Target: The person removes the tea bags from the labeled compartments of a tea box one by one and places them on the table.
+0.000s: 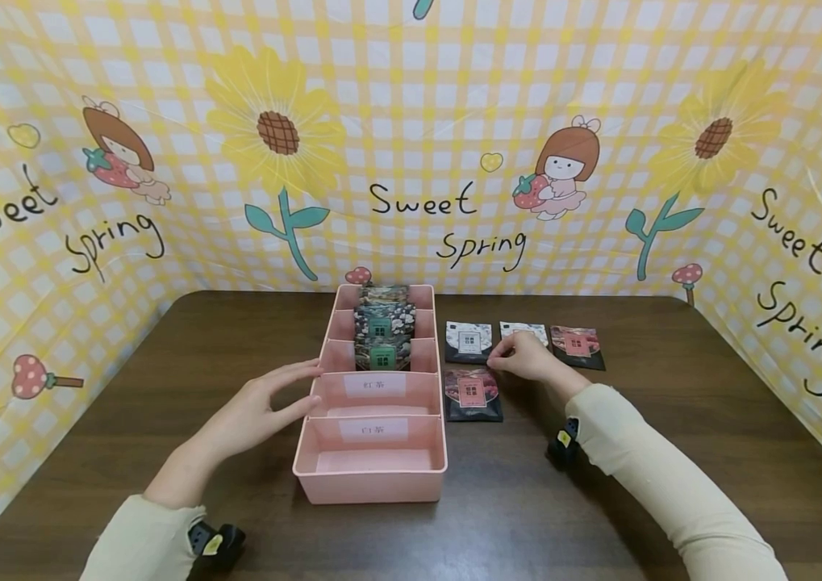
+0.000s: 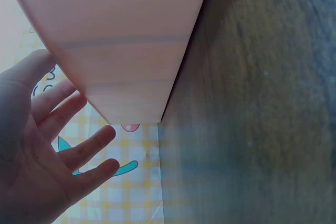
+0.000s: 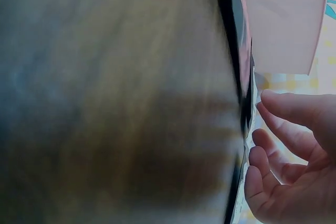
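A pink divided tray (image 1: 370, 482) stands mid-table. Its three far compartments hold tea packets with green labels (image 1: 383, 335); the two near ones are empty and carry white labels. My left hand (image 1: 293, 390) lies open with straight fingers against the tray's left wall (image 2: 121, 40), as the left wrist view shows (image 2: 58, 145). Right of the tray lie a black-and-white packet (image 1: 469, 341), a white packet (image 1: 524, 329), a red packet (image 1: 576, 346) and a pink packet (image 1: 472, 394). My right hand (image 1: 519, 360) rests over the white packet with loosely curled fingers (image 3: 278, 145), its tips at the black-and-white packet's edge.
The dark wooden table (image 1: 672, 452) is enclosed on three sides by a yellow checked cloth with sunflowers (image 1: 411, 161). A black wrist device (image 1: 563, 442) sits on each forearm. The tray's side shows in the right wrist view (image 3: 283, 19).
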Demonstrator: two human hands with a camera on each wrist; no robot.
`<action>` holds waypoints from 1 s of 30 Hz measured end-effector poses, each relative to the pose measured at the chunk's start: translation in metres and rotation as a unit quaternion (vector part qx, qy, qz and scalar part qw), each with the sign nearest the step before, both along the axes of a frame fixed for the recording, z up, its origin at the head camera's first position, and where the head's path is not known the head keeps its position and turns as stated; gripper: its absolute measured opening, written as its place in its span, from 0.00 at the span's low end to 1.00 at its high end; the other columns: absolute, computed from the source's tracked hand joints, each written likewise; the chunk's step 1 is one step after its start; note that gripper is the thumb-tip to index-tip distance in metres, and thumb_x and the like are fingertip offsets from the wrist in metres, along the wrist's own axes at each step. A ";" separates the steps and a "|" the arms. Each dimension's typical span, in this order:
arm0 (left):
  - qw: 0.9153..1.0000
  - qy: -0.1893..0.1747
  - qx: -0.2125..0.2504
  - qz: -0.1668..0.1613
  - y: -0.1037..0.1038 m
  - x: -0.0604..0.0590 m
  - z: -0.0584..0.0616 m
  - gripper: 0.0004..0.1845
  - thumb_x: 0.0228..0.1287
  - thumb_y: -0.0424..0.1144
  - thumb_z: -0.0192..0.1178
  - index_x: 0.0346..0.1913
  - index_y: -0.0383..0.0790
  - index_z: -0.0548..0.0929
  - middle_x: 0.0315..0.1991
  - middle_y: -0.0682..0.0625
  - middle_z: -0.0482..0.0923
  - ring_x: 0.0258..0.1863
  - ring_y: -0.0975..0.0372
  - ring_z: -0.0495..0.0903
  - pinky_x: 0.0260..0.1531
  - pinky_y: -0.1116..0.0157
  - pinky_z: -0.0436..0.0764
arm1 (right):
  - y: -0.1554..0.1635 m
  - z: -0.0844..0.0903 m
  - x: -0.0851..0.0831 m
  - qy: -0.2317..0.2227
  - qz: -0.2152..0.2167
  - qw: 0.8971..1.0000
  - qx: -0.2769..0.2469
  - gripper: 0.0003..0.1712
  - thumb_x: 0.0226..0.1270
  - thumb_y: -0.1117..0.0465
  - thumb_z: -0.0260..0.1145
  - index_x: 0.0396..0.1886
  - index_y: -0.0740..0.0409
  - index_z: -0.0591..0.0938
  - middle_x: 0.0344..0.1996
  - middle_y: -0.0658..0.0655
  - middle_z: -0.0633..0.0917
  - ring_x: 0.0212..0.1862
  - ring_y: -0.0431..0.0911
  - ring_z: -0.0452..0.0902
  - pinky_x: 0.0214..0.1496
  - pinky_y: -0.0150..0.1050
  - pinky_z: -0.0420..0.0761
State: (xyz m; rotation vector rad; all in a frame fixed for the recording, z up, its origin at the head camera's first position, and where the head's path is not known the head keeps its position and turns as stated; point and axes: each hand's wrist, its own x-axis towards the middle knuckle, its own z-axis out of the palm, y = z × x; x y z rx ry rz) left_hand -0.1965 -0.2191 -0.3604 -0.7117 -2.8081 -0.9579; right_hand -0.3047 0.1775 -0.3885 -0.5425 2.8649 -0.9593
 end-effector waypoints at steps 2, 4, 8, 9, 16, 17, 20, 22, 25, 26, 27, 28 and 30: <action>1.000 0.000 0.000 -0.001 0.000 0.000 0.000 0.24 0.63 0.46 0.60 0.61 0.42 0.74 0.63 0.43 0.71 0.64 0.47 0.69 0.60 0.45 0.69 | 0.000 0.002 0.001 -0.004 -0.003 1.000 0.003 0.08 0.59 0.63 0.66 0.31 0.65 0.86 0.33 0.62 0.86 0.31 0.41 0.73 0.32 0.31 0.71; 1.000 0.000 -0.001 -0.002 0.000 -0.001 0.000 0.24 0.63 0.46 0.59 0.61 0.42 0.74 0.63 0.43 0.71 0.64 0.47 0.69 0.60 0.45 0.69 | -0.001 0.004 0.001 -0.010 -0.008 1.000 0.003 0.08 0.59 0.63 0.65 0.32 0.65 0.85 0.34 0.62 0.86 0.31 0.42 0.72 0.32 0.31 0.71; 1.000 0.001 -0.001 -0.003 0.000 -0.001 0.001 0.24 0.63 0.45 0.59 0.61 0.41 0.74 0.63 0.42 0.71 0.64 0.47 0.69 0.60 0.45 0.69 | -0.001 0.009 0.002 -0.024 -0.013 1.000 -0.007 0.09 0.60 0.61 0.65 0.34 0.64 0.85 0.37 0.62 0.85 0.32 0.43 0.73 0.33 0.31 0.71; 1.000 0.000 -0.001 -0.002 0.000 -0.001 0.001 0.24 0.63 0.45 0.59 0.61 0.41 0.74 0.63 0.42 0.71 0.64 0.47 0.69 0.60 0.45 0.69 | -0.001 0.010 0.002 -0.027 -0.013 1.000 -0.008 0.10 0.60 0.61 0.65 0.35 0.64 0.85 0.38 0.62 0.85 0.32 0.43 0.73 0.33 0.31 0.71; 1.000 -0.003 0.000 -0.002 0.001 -0.001 0.002 0.24 0.63 0.44 0.60 0.61 0.41 0.74 0.64 0.42 0.71 0.64 0.47 0.69 0.60 0.44 0.69 | 0.000 0.024 0.005 -0.041 -0.010 0.998 -0.052 0.09 0.62 0.61 0.64 0.37 0.63 0.84 0.40 0.63 0.83 0.32 0.45 0.74 0.31 0.33 0.74; 1.000 -0.003 0.000 -0.002 0.001 -0.001 0.002 0.24 0.63 0.45 0.60 0.61 0.42 0.74 0.64 0.42 0.71 0.64 0.47 0.69 0.60 0.44 0.69 | 0.000 0.026 0.006 -0.037 -0.009 0.998 -0.055 0.10 0.62 0.61 0.64 0.38 0.63 0.84 0.41 0.63 0.83 0.33 0.46 0.76 0.31 0.33 0.74; 1.000 -0.005 -0.001 -0.001 0.000 -0.002 0.002 0.24 0.63 0.45 0.60 0.61 0.42 0.74 0.64 0.42 0.71 0.64 0.47 0.69 0.60 0.44 0.68 | -0.001 0.033 0.009 -0.027 -0.007 0.998 -0.061 0.10 0.63 0.61 0.64 0.38 0.63 0.83 0.43 0.63 0.83 0.39 0.50 0.79 0.34 0.33 0.77; 1.000 -0.007 -0.001 0.000 0.000 -0.002 0.002 0.24 0.63 0.45 0.60 0.61 0.42 0.74 0.64 0.43 0.71 0.64 0.47 0.68 0.60 0.44 0.68 | -0.001 0.037 0.011 -0.021 -0.004 0.998 -0.064 0.10 0.63 0.60 0.64 0.39 0.63 0.83 0.43 0.63 0.83 0.43 0.52 0.79 0.36 0.34 0.78; 1.000 -0.013 -0.002 0.003 -0.001 -0.001 0.001 0.25 0.62 0.45 0.60 0.61 0.42 0.73 0.64 0.42 0.70 0.64 0.47 0.68 0.61 0.44 0.68 | -0.002 0.043 0.014 -0.012 0.004 0.998 -0.068 0.11 0.63 0.59 0.64 0.39 0.62 0.83 0.42 0.63 0.84 0.44 0.52 0.79 0.38 0.35 0.78; 1.000 -0.013 -0.002 0.003 -0.001 -0.001 0.002 0.25 0.62 0.45 0.60 0.61 0.42 0.73 0.64 0.42 0.70 0.64 0.47 0.68 0.61 0.44 0.68 | -0.003 0.045 0.016 -0.009 0.007 0.997 -0.070 0.11 0.63 0.59 0.64 0.39 0.62 0.83 0.42 0.62 0.84 0.43 0.52 0.79 0.39 0.35 0.78; 1.000 -0.014 -0.002 0.004 -0.001 -0.001 0.002 0.25 0.62 0.45 0.60 0.61 0.42 0.73 0.64 0.42 0.70 0.64 0.47 0.68 0.61 0.44 0.68 | -0.004 0.046 0.017 -0.006 0.012 0.997 -0.072 0.11 0.63 0.59 0.64 0.39 0.62 0.83 0.42 0.62 0.84 0.43 0.51 0.79 0.39 0.35 0.78; 1.000 -0.012 -0.002 0.003 -0.001 0.000 0.002 0.25 0.63 0.45 0.60 0.61 0.41 0.73 0.64 0.42 0.70 0.64 0.46 0.68 0.60 0.43 0.68 | -0.005 0.047 0.018 -0.002 0.016 0.997 -0.073 0.11 0.63 0.59 0.64 0.39 0.61 0.83 0.41 0.61 0.84 0.44 0.50 0.79 0.40 0.35 0.78; 1.000 -0.011 -0.002 0.002 -0.001 0.000 0.003 0.25 0.63 0.46 0.60 0.61 0.41 0.73 0.64 0.42 0.70 0.64 0.46 0.68 0.60 0.43 0.68 | -0.007 0.050 0.020 0.003 0.026 0.997 -0.079 0.11 0.63 0.59 0.64 0.39 0.61 0.83 0.41 0.61 0.84 0.44 0.49 0.78 0.41 0.35 0.78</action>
